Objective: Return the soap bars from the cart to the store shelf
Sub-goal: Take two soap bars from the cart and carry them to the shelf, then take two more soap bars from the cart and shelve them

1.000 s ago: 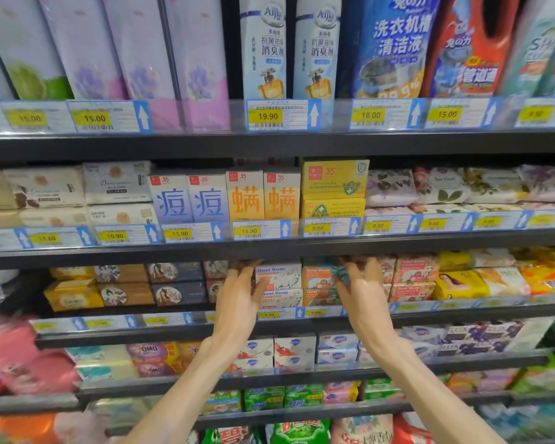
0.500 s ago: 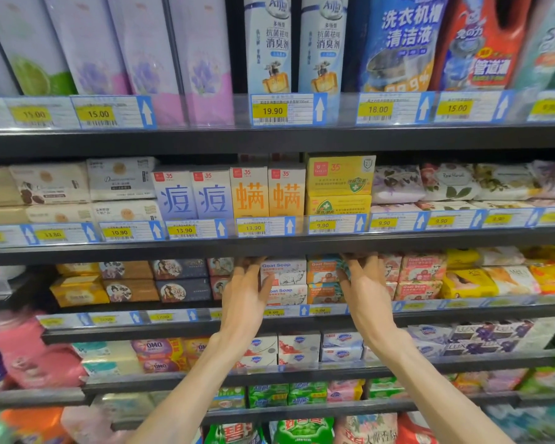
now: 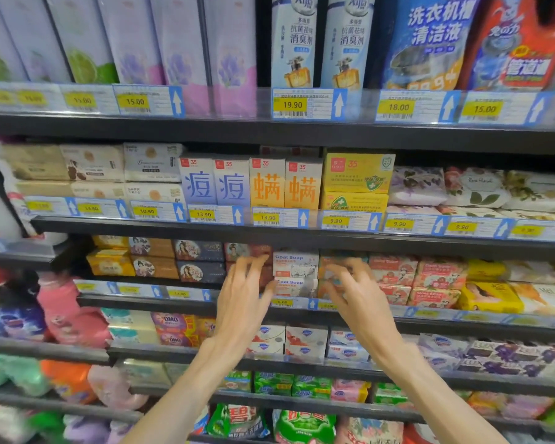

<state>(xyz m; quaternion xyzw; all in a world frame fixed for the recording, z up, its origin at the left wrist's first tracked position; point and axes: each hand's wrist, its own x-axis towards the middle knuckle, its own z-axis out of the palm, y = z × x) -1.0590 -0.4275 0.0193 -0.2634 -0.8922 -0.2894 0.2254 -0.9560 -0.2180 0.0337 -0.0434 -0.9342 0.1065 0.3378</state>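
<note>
Head view: left hand (image 3: 242,302) and right hand (image 3: 359,299), fingers spread and motion-blurred, partly hide Goat Soap boxes (image 3: 295,265).

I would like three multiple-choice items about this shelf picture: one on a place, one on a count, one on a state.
1. Where are the Goat Soap boxes?
A. between the two hands
B. on the top shelf
C. left of both hands

2. How many orange boxes stand on the shelf above?
A. one
B. two
C. four

3. What do the left hand and right hand hold?
A. a bottle
B. a price tag
C. nothing

Key: 1 A, the boxes sit between the hands; 2 B, two stand side by side; 3 C, the fingers are spread and empty.
</note>
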